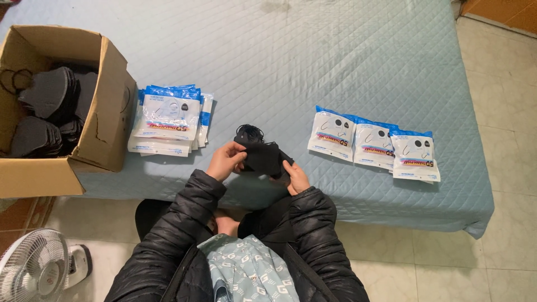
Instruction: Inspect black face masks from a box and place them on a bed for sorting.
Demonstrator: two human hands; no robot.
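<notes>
A black mask (263, 158) sits between both hands, held just above the near edge of the bed (313, 61), with its ear loops bunched at the far end. The left hand (225, 160) pinches the mask's left side, thumb on top and fingers curled under. The right hand (295, 177) grips its right side from below, fingers closed around the fabric. To the left of the hands lies a stack of white-and-blue packets (168, 120), and beyond it an open box (106, 128) filled with more black masks. To the right, three packets (373, 144) lie in an overlapping row on the quilted blue cover. A white fan (36, 268) stands on the floor at lower left.
</notes>
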